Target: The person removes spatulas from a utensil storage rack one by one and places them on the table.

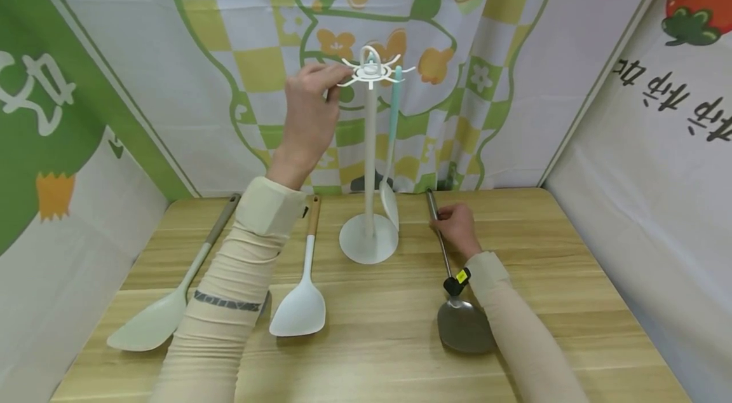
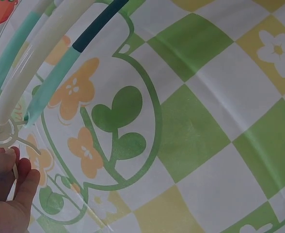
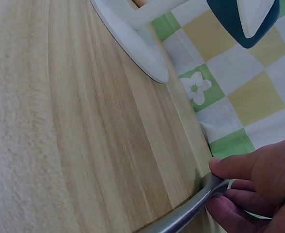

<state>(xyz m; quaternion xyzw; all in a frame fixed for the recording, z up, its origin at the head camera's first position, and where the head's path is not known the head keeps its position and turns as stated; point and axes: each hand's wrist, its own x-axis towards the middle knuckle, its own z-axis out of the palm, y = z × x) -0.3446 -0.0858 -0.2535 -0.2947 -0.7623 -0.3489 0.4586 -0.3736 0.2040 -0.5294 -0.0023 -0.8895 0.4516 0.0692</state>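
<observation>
A white utensil rack (image 1: 370, 155) with a ring of hooks on top stands near the table's back edge. My left hand (image 1: 313, 98) pinches one of those hooks; in the left wrist view the thumb and fingers (image 2: 26, 191) close on it. Turquoise-handled utensils hang from the rack, one a white-headed utensil (image 1: 390, 199), the other with a dark part (image 2: 91, 31). On the right lies a metal spatula (image 1: 464, 327), blade toward me. My right hand (image 1: 457, 228) grips its handle (image 3: 193, 208) between thumb and fingers near the far end.
A pale green spatula (image 1: 151, 323) lies on the left of the wooden table (image 1: 377, 352), partly behind my left sleeve. Beside it is a white spatula (image 1: 300, 311) with a wooden handle end. A patterned curtain (image 1: 240, 72) hangs right behind the table.
</observation>
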